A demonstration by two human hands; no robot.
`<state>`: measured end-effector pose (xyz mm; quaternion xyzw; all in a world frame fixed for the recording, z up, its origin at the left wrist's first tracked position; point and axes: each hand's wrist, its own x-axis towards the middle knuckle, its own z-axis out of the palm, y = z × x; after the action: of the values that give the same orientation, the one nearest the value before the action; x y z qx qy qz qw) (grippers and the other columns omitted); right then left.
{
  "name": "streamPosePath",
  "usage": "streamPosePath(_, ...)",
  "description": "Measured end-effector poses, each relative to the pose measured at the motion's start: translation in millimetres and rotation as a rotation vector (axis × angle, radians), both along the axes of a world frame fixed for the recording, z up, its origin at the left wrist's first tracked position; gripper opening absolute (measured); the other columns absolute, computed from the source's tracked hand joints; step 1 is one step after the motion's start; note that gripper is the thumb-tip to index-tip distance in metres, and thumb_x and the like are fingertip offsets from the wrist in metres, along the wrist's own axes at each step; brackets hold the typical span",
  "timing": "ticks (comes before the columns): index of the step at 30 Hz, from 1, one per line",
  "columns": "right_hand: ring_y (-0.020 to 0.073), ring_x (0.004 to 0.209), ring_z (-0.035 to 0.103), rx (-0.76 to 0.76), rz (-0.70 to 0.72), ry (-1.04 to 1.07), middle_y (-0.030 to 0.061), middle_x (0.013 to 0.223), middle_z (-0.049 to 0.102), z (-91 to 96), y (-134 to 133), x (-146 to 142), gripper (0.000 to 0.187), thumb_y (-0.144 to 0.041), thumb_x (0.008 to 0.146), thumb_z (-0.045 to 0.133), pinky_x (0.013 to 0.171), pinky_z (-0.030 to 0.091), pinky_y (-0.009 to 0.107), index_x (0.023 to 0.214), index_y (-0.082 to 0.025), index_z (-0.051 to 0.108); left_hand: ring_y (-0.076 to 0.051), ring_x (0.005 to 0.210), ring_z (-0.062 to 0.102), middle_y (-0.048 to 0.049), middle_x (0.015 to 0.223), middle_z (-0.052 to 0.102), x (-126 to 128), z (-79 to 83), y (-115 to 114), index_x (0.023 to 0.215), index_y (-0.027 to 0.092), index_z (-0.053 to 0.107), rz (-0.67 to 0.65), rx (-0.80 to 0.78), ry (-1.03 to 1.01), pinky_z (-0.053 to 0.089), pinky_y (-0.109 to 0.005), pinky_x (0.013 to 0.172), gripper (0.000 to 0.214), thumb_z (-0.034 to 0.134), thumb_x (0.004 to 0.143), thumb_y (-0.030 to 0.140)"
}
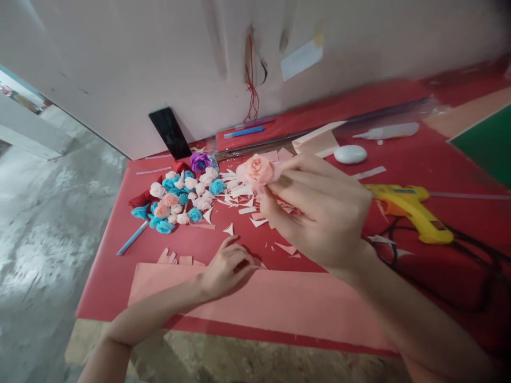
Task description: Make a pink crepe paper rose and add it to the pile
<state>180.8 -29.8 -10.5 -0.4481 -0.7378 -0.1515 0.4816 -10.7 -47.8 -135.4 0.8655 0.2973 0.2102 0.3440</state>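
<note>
My right hand (319, 213) is raised above the red table (112, 260), its fingers pinched round a pink paper rose (256, 170). My left hand (227, 268) rests low on the table at the edge of a large pink paper sheet (279, 303), fingers curled loosely, with nothing visible in them. White and pink paper scraps (239, 199) lie beneath the rose. To the left sits a heap of small paper roses (181, 197) in white, blue, pink, red and purple.
A yellow glue gun (415, 207) with a black cord lies at the right. A white oval object (350, 154), a glue tube (387, 130), a blue pen (244, 132) and a black phone (170, 133) against the wall stand further back. Another blue pen (132, 238) lies at the left.
</note>
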Motion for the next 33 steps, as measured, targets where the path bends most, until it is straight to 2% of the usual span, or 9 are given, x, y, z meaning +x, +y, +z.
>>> streamPosePath(6,0.014,0.062,0.054,-0.048,0.088,0.124,0.0002,0.053,0.054,1.3,1.0,-0.5,0.029,-0.008,0.088,0.05,0.057,0.046,0.027,0.061,-0.02,0.054,-0.012,0.065,0.061,0.0007,0.07,0.065,-1.0,5.2,2.6,0.077,0.019,0.05,0.119,-0.16,0.024,0.039,-0.045,0.106,0.016,0.041,0.09,0.021)
streamPosePath(9,0.0127,0.062,0.056,-0.091,0.129,0.211,-0.0007,0.058,0.058,1.0,1.6,0.3,0.026,-0.01,0.089,0.053,0.059,0.047,0.027,0.065,-0.02,0.057,-0.013,0.063,0.06,0.0005,0.068,0.063,-0.8,8.1,0.4,0.079,0.02,0.047,0.192,-0.22,0.01,0.053,-0.036,0.083,0.012,0.044,0.089,0.024)
streamPosePath(12,0.012,0.06,0.056,-0.059,0.13,0.244,-0.0011,0.059,0.06,-0.3,4.3,1.8,0.025,-0.01,0.088,0.054,0.058,0.047,0.026,0.066,-0.02,0.059,-0.012,0.062,0.058,-0.0014,0.074,0.061,-1.2,13.3,-2.9,0.082,0.02,0.046,0.279,-0.253,-0.021,0.047,-0.02,0.049,0.009,0.045,0.089,0.026)
streamPosePath(16,0.0135,0.062,0.054,0.068,0.184,0.178,0.0012,0.061,0.062,-2.7,7.1,4.6,0.02,-0.004,0.085,0.055,0.056,0.048,0.027,0.073,-0.018,0.06,-0.009,0.053,0.056,0.0028,0.064,0.057,-5.8,31.0,1.6,0.081,0.021,0.043,0.335,-0.234,-0.11,0.046,-0.019,0.05,0.013,0.042,0.092,0.026)
streamPosePath(20,0.0201,0.072,0.058,0.283,0.194,-0.02,0.0079,0.072,0.069,-6.5,4.0,6.5,0.011,-0.008,0.088,0.052,0.06,0.051,0.034,0.086,-0.015,0.061,-0.012,0.068,0.061,-0.0004,0.077,0.06,-14.3,58.1,14.8,0.084,0.02,0.045,0.438,-0.115,-0.244,0.051,-0.023,0.062,0.012,0.045,0.091,0.03)
streamPosePath(23,0.0202,0.074,0.06,0.374,0.15,-0.107,0.0082,0.079,0.072,-8.6,0.3,5.5,0.013,-0.007,0.088,0.053,0.066,0.052,0.035,0.09,-0.013,0.064,-0.015,0.08,0.066,-0.004,0.089,0.063,-18.2,79.4,21.3,0.091,0.02,0.05,0.479,-0.031,-0.321,0.053,-0.023,0.062,0.011,0.052,0.089,0.031)
streamPosePath(26,0.0198,0.075,0.058,0.368,0.151,-0.118,0.0091,0.079,0.073,-9.5,-2.4,3.5,0.017,-0.016,0.094,0.048,0.07,0.051,0.036,0.09,-0.013,0.064,-0.015,0.081,0.069,-0.0037,0.09,0.068,-17.1,100.9,24.2,0.103,0.02,0.053,0.513,0.144,-0.393,0.055,-0.021,0.063,0.019,0.059,0.085,0.025)
streamPosePath(29,0.0205,0.076,0.058,0.337,0.186,-0.104,0.0103,0.076,0.072,-10.1,-3.7,2.2,0.036,-0.031,0.1,0.034,0.072,0.05,0.038,0.089,-0.014,0.064,-0.012,0.074,0.07,-0.0006,0.085,0.07,-11.8,121.7,27.6,0.098,0.02,0.057,0.526,0.342,-0.419,0.055,-0.017,0.061,0.019,0.064,0.081,0.019)
streamPosePath(33,0.0194,0.078,0.058,0.184,0.272,0.03,0.0071,0.086,0.071,-11.2,-4.1,0.8,0.019,-0.019,0.095,0.044,0.069,0.049,0.036,0.092,-0.019,0.062,-0.01,0.064,0.066,0.0016,0.07,0.068,-4.1,141.8,36.5,0.08,0.018,0.061,0.432,0.509,-0.448,0.056,-0.021,0.067,0.009,0.069,0.078,0.014)
